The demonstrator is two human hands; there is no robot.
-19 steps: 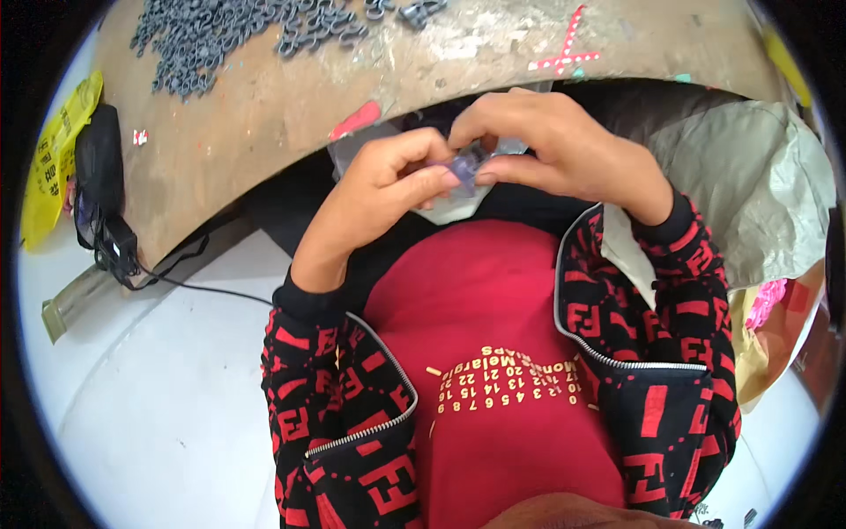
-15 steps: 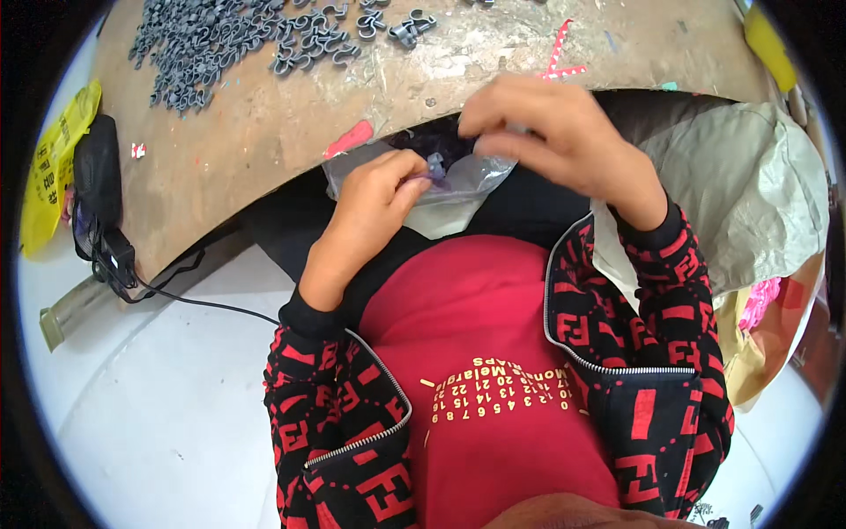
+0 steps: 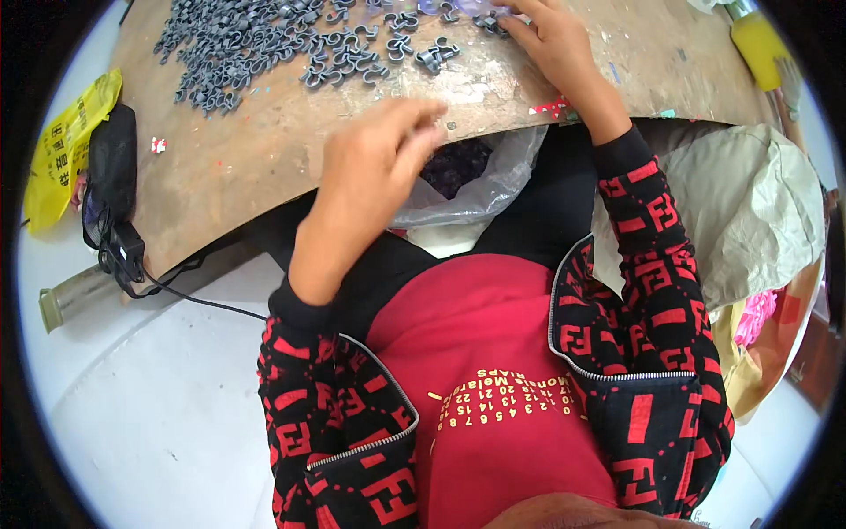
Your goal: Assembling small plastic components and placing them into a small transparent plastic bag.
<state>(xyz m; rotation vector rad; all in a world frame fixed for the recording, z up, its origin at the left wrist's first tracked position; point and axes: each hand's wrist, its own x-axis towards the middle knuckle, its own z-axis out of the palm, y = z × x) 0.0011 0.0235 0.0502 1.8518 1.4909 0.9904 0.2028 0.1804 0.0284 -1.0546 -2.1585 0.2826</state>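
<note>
Above the table's near edge, my left hand [image 3: 374, 163] is slightly blurred, its thumb and fingers apart and nothing visible between them. My right hand [image 3: 555, 48] reaches to the far part of the table, fingers spread, thumb tip beside a small group of dark grey plastic clips [image 3: 490, 24]; the top of the frame cuts off some fingertips. Several more clips [image 3: 438, 56] lie in loose clusters to its left. Between my legs, below the edge, hangs a clear plastic bag [image 3: 502, 189] with dark purple contents [image 3: 456, 166].
A large heap of grey clips [image 3: 225, 53] covers the table's [image 3: 273, 150] far left. Thin purple plastic [image 3: 423, 7] lies behind the clusters. A black pouch [image 3: 113, 167] and cable hang at the left edge beside a yellow bag [image 3: 70, 150]. At right is a pale sack [image 3: 731, 203].
My right hand has moved from the bag up to the far clips. My left hand has lifted from the bag toward the table edge; the small grey and purple piece in it no longer shows.
</note>
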